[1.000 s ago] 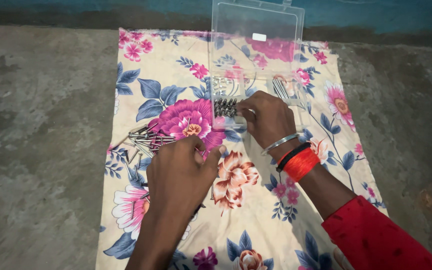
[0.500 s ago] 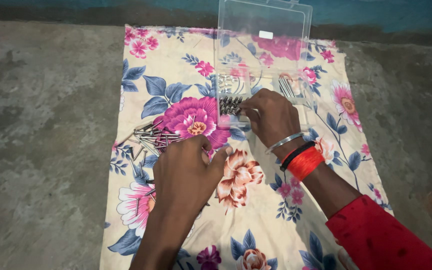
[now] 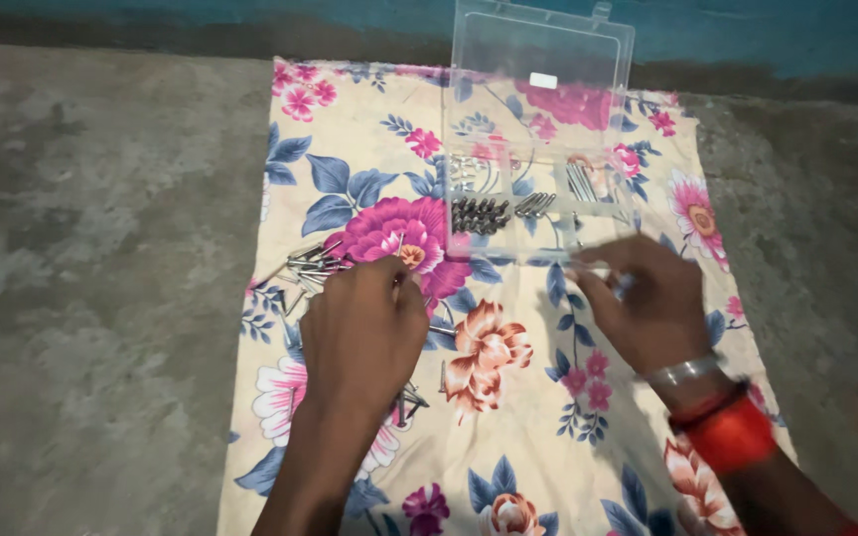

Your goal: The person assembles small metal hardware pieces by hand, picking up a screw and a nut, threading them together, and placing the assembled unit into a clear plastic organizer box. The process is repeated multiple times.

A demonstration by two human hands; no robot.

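Left hand (image 3: 361, 328) fingers together on loose screws (image 3: 315, 266), right hand (image 3: 647, 308) blurred, grip unclear, beside clear box (image 3: 538, 149).

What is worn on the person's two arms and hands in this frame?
The left hand and its forearm are bare: no sleeve, ring or band shows. The right hand, motion-blurred, has a silver metal bangle at the wrist, then a thick red thread band behind it.

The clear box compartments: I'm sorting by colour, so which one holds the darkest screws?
The front left compartment of the clear box: its dark screws lie in a tight row, while the pieces in the other compartments look pale silver.
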